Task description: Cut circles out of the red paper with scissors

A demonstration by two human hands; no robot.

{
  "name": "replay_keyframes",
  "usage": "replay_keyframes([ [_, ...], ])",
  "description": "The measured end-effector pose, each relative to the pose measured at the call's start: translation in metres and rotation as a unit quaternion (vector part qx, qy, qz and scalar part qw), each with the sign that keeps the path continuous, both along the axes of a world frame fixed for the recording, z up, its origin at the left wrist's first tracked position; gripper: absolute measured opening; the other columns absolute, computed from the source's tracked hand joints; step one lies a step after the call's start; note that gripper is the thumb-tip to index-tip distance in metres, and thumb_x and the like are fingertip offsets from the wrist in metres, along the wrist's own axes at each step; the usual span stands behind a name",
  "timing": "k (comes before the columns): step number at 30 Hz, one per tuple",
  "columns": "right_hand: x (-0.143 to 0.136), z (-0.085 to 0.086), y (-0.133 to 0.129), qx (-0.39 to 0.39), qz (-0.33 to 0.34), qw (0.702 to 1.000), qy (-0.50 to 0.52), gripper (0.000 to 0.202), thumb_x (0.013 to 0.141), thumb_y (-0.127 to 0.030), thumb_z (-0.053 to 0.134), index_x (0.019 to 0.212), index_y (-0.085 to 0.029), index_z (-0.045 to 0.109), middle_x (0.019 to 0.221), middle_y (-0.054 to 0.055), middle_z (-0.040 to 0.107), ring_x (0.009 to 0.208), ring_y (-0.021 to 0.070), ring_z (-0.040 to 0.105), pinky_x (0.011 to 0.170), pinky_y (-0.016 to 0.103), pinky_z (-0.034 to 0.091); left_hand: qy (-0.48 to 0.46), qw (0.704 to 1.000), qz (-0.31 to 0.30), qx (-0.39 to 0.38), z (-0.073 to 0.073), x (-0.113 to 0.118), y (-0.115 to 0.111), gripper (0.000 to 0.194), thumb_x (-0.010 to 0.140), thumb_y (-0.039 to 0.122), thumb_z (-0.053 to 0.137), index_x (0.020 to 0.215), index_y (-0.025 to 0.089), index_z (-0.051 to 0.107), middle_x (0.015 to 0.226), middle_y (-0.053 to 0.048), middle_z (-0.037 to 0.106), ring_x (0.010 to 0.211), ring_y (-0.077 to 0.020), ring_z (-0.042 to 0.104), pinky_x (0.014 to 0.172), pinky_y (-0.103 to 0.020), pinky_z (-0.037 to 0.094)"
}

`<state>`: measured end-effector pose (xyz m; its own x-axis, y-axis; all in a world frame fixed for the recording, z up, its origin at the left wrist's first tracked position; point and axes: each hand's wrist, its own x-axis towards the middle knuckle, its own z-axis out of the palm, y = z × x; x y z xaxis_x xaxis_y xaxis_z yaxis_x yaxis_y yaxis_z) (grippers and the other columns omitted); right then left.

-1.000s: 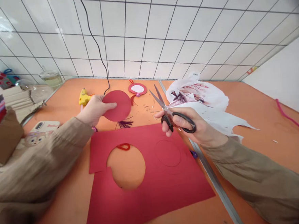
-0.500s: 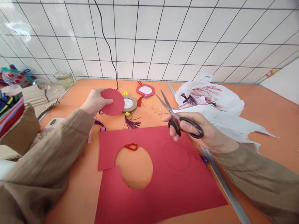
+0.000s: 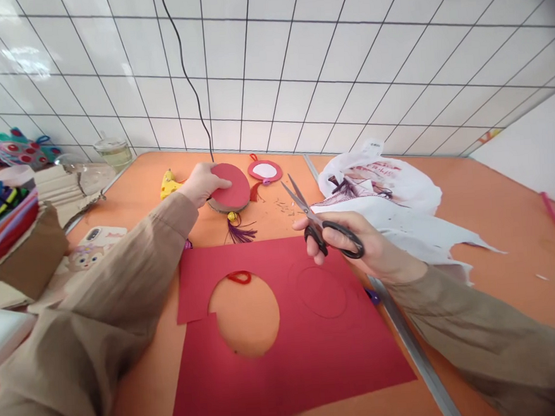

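My left hand (image 3: 203, 186) pinches a red paper circle (image 3: 234, 187) by its left edge. The circle lies over a cardboard ring (image 3: 227, 209), hiding most of it; a yellow bell and purple tassel (image 3: 242, 233) hang from the ring's near side. Scissors (image 3: 329, 226) with black handles are in my right hand (image 3: 356, 243), blades parted and pointing up and left in the air. Below them lies a red paper sheet (image 3: 289, 372) with a round hole cut in it and a pencilled circle (image 3: 322, 292) on its right. A red loop (image 3: 239, 277) shows at the hole's top.
A red-rimmed white disc (image 3: 265, 171) with a red tassel lies at the back. White plastic bags (image 3: 389, 175) are on the right. On the left are a phone (image 3: 93, 249), a cardboard box (image 3: 33, 247), a lidded cup (image 3: 113, 153) and a yellow glue gun (image 3: 169, 185).
My left hand has moved right with the red circle, bringing it over the cardboard ring. The yellow glue gun has come into sight. My right hand keeps the scissors in much the same pose.
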<state>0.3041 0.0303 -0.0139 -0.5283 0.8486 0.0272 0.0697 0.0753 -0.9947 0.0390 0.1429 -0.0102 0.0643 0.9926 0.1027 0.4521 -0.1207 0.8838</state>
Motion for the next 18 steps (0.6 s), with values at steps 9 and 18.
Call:
replay_keyframes([
  [9, 0.001, -0.002, 0.003, 0.003, -0.005, 1.000, -0.004, 0.037, 0.078, -0.045, 0.057, 0.099, -0.015, 0.057, 0.067, 0.003, 0.059, 0.054, 0.0150, 0.057, 0.054, 0.030, 0.045, 0.275, 0.959, 0.013, 0.073, 0.000, -0.001, 0.017, 0.057, 0.056, 0.018, 0.063, 0.113, 0.012, 0.056, 0.119, -0.015, 0.056, 0.113, -0.0322, 0.047, 0.093, -0.038, 0.035],
  [18, 0.001, 0.000, 0.001, 0.009, 0.002, 1.000, -0.001, 0.038, 0.078, -0.044, 0.057, 0.100, -0.013, 0.057, 0.068, 0.003, 0.059, 0.054, 0.0144, 0.057, 0.055, 0.029, 0.045, 0.370, 0.921, 0.028, 0.119, 0.007, 0.004, -0.003, 0.041, 0.070, 0.022, 0.050, 0.108, 0.010, 0.059, 0.112, -0.016, 0.059, 0.108, -0.0337, 0.049, 0.090, -0.042, 0.035],
])
